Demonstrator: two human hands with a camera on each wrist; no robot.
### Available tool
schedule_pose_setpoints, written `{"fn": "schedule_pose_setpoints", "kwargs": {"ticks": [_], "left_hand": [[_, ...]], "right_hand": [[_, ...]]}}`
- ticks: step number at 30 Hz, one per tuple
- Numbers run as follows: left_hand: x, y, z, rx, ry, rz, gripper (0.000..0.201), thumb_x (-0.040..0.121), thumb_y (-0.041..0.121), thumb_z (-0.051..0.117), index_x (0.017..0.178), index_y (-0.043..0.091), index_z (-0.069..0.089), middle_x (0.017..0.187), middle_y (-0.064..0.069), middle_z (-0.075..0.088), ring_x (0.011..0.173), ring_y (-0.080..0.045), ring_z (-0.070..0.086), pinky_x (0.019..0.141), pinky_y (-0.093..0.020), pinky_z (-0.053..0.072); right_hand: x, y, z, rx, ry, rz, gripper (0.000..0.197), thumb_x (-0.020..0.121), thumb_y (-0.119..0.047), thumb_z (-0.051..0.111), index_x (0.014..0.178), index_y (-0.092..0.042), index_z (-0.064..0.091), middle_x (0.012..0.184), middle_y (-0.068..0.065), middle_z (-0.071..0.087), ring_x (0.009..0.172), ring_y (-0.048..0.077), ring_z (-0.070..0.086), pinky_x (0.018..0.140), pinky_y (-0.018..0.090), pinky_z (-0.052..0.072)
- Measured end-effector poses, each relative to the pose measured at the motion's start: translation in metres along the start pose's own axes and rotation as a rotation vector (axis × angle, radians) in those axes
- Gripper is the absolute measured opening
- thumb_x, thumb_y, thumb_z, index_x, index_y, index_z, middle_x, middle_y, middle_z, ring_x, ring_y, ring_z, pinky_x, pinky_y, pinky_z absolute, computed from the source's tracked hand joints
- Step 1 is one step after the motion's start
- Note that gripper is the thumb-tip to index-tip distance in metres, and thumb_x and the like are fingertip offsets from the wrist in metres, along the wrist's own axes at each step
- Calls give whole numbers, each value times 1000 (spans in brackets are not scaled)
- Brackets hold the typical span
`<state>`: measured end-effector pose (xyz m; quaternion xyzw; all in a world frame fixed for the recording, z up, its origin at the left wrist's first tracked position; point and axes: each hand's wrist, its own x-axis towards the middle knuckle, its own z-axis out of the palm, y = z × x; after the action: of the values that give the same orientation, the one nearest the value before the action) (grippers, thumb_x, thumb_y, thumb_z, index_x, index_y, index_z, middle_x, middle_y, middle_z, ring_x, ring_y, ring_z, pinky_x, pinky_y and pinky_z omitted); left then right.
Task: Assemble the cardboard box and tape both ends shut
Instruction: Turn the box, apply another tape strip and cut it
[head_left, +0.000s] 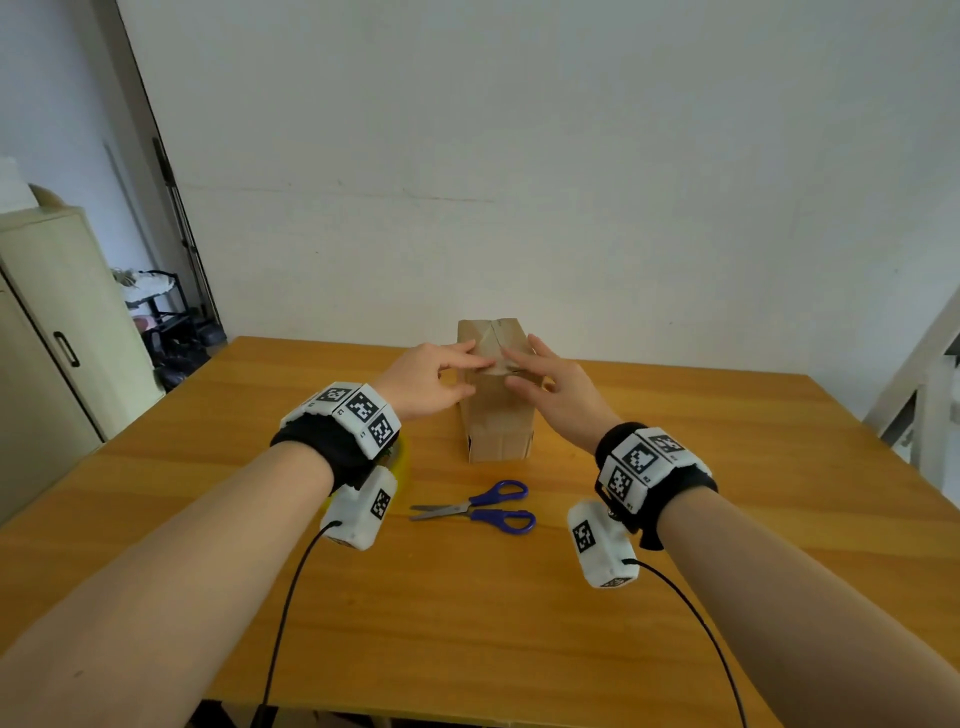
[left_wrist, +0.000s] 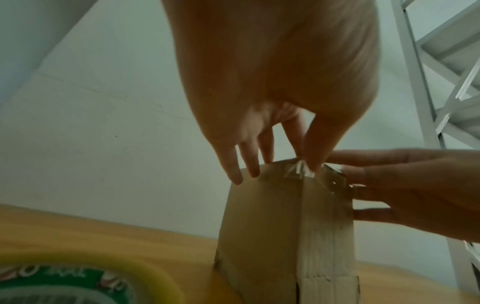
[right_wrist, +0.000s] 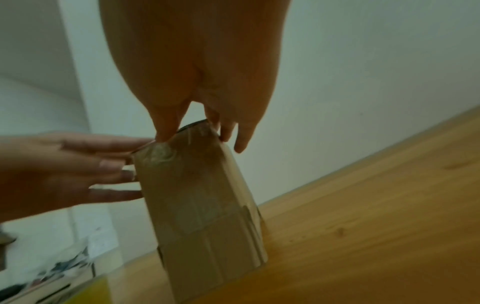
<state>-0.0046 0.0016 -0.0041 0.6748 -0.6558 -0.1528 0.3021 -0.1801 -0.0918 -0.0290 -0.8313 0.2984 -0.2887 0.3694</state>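
A tall brown cardboard box (head_left: 496, 415) stands upright on the wooden table (head_left: 675, 597). A strip of clear tape (left_wrist: 300, 170) runs over its closed top end and down the near face. My left hand (head_left: 457, 371) lies on the top from the left with straight fingers, thumb on the tape at the near edge. My right hand (head_left: 535, 371) comes in from the right, its fingers flat on the top and its thumb against the near face. In the right wrist view the tape (right_wrist: 161, 153) shines under my right thumb. The box's bottom flaps show slits near the table.
Blue-handled scissors (head_left: 483, 506) lie shut in front of the box. A yellow tape roll (left_wrist: 78, 277) sits on the table under my left wrist. A cabinet (head_left: 52, 338) stands at far left and a white metal frame (head_left: 924, 405) at far right.
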Motion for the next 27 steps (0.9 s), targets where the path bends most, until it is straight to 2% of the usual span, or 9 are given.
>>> {"fn": "schedule_pose_setpoints", "kwargs": {"ticks": [3, 6, 12, 15, 17, 20, 24, 26, 27], "left_hand": [[0, 6, 9, -24, 115, 14, 35, 88, 21, 62, 122, 20, 61, 143, -8, 46, 135, -14, 40, 110, -22, 28], [2, 6, 12, -48, 161, -9, 31, 86, 22, 63, 117, 18, 65, 141, -10, 47, 130, -17, 47, 104, -16, 28], [3, 2, -1, 3, 4, 3, 35, 89, 20, 59, 124, 19, 60, 145, -6, 43, 134, -12, 41, 102, -12, 24], [4, 3, -7, 36, -58, 5, 37, 90, 15, 58, 127, 19, 57, 146, -5, 42, 134, -9, 39, 99, -7, 23], [5, 5, -11, 66, -84, -3, 39, 90, 14, 58, 128, 20, 56, 146, -4, 40, 134, -10, 39, 101, -10, 23], [8, 6, -14, 110, -108, -2, 40, 89, 13, 58, 128, 21, 56, 147, -3, 40, 133, -11, 41, 103, -14, 24], [8, 4, -15, 151, -68, 12, 40, 88, 7, 59, 125, 22, 59, 141, -1, 48, 129, -12, 47, 104, -16, 30], [9, 4, -13, 151, 3, 2, 39, 84, 7, 64, 121, 19, 62, 131, -2, 58, 122, -14, 55, 104, -21, 37], [10, 5, -12, 146, 38, -4, 38, 82, 7, 67, 118, 18, 64, 125, -2, 63, 117, -15, 59, 104, -24, 41]], "right_hand": [[1, -3, 10, -19, 127, -53, 31, 91, -26, 60, 121, -26, 64, 152, 1, 36, 138, 15, 35, 113, 27, 28], [1, 0, 12, -20, 197, -62, 27, 88, -24, 63, 114, -24, 68, 142, 0, 49, 129, 14, 47, 108, 23, 35], [-2, 12, 9, 250, 220, -15, 29, 88, -8, 61, 116, -11, 66, 138, 5, 53, 129, 8, 46, 106, 18, 35], [-3, 13, 2, 399, 239, 69, 31, 88, -4, 61, 120, -4, 63, 131, 9, 59, 124, 12, 53, 106, 27, 42], [-4, 13, -4, 487, 232, 118, 33, 89, -2, 60, 122, 0, 60, 124, 11, 63, 114, 16, 60, 95, 24, 51], [-5, 11, -8, 537, 195, 165, 34, 90, 1, 56, 124, 2, 58, 123, 14, 62, 102, 12, 61, 85, 15, 52], [-4, 7, -6, 521, 208, 220, 36, 92, 3, 52, 128, 3, 53, 129, 16, 58, 113, 18, 58, 94, 24, 51], [-4, 1, -4, 416, 214, 224, 41, 92, -5, 55, 132, 2, 49, 131, 14, 58, 117, 20, 57, 100, 31, 48], [-4, -3, -2, 358, 206, 214, 45, 91, -12, 60, 132, 1, 50, 128, 12, 60, 113, 18, 57, 97, 28, 48]]}}
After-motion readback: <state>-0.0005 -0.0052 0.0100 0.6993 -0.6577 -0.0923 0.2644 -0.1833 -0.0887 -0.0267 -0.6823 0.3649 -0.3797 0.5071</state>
